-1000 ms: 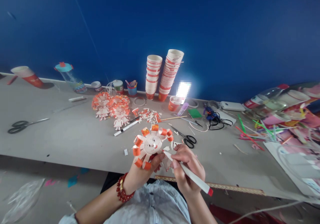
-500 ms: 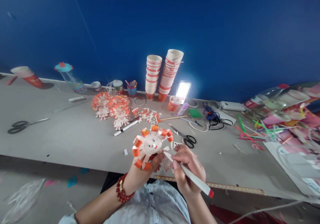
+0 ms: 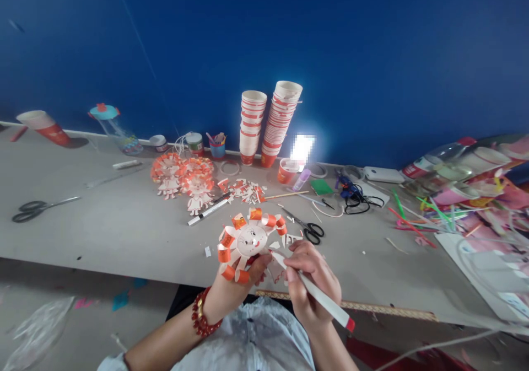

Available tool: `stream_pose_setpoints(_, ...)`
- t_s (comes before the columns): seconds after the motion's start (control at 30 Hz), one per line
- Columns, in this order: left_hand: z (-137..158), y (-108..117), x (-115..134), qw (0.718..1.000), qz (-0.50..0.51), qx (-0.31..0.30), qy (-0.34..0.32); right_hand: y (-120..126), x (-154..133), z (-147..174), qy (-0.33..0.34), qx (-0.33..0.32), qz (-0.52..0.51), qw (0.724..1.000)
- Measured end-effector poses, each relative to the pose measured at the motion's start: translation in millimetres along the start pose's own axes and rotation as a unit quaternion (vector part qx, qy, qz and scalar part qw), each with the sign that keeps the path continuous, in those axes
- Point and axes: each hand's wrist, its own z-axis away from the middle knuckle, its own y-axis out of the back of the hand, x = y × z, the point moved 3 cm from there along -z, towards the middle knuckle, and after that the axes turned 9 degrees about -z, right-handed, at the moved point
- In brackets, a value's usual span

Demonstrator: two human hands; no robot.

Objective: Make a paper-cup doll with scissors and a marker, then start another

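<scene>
A paper-cup doll (image 3: 250, 242) with a drawn face and curled orange strips around its head is gripped in my left hand (image 3: 243, 283). Its white paper body (image 3: 276, 267) extends to the right, with red wavy lines along its lower edge. My right hand (image 3: 312, 283) is closed around a white marker with a red end (image 3: 326, 300). The marker's tip points at the doll's body near my left thumb; whether it touches the paper I cannot tell. Similar finished-looking dolls (image 3: 198, 190) lie in a group at the back left.
Black-handled scissors (image 3: 312, 232) and paper scraps (image 3: 248, 191) lie just beyond my hands. Two tall stacks of paper cups (image 3: 253, 131) stand by the blue wall. More scissors (image 3: 35, 210) rest at left. Bottles and coloured strips (image 3: 446, 216) crowd the right side.
Almost nothing differs. My right hand and the marker have shifted very slightly, while the doll stays in my left hand.
</scene>
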Motion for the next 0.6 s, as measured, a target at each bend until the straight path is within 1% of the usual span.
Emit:
stream_pose_setpoints(0.07,1.3,0.8,-0.4,1.0,-0.026,0.004,-0.018,0.3,-0.9,0.2,-0.001,0.0,0.005,1.0)
stream_pose_setpoints(0.17,2.9,-1.4,-4.6,1.0,-0.003,0.0,0.002,3.3,-0.1,1.2,0.006,0.003,0.011,1.0)
stream_pose_setpoints(0.23,3.4,-3.6,-7.5,1.0,0.019,0.007,0.017,5.6,1.2,1.9,0.014,0.008,0.006,1.0)
stream_pose_setpoints(0.33,3.6,-5.4,-9.0,1.0,0.018,0.018,0.015,7.2,1.4,2.2,0.025,0.022,-0.003,0.999)
stream_pose_setpoints(0.5,4.4,-3.3,-12.4,0.999,0.011,0.026,0.024,2.3,-2.6,1.2,0.019,0.009,0.007,1.0)
stream_pose_setpoints(0.6,4.9,-3.0,-12.7,0.999,0.009,0.032,0.022,3.2,-1.5,1.7,0.015,0.014,0.016,1.0)
